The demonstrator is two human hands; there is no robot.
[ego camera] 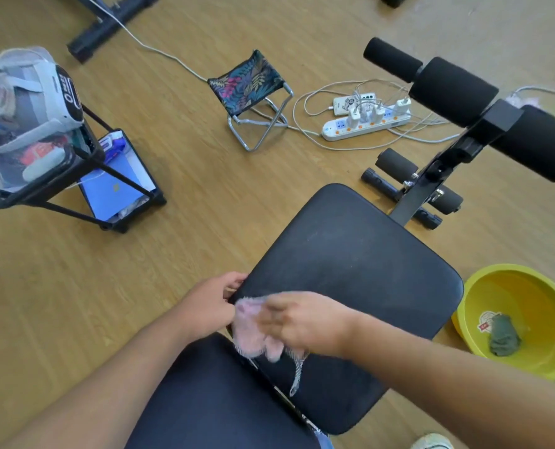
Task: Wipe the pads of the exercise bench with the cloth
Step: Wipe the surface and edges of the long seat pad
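The black seat pad (350,270) of the exercise bench fills the middle of the view, with a second black pad (214,400) nearer to me at the bottom. My right hand (305,322) is blurred and holds a pink fluffy cloth (253,332) against the near left corner of the seat pad. A striped loop hangs from the cloth over the pad's edge. My left hand (211,303) grips the left edge of the seat pad, fingers curled around it. Black foam rollers (454,89) stand on the bench frame at the upper right.
A yellow basin (529,286) holding a grey rag (504,338) sits on the floor right of the bench. A power strip (366,124) with chargers and cables lies behind. A small folding stool (253,89) and a black rack (75,189) with bags stand to the left.
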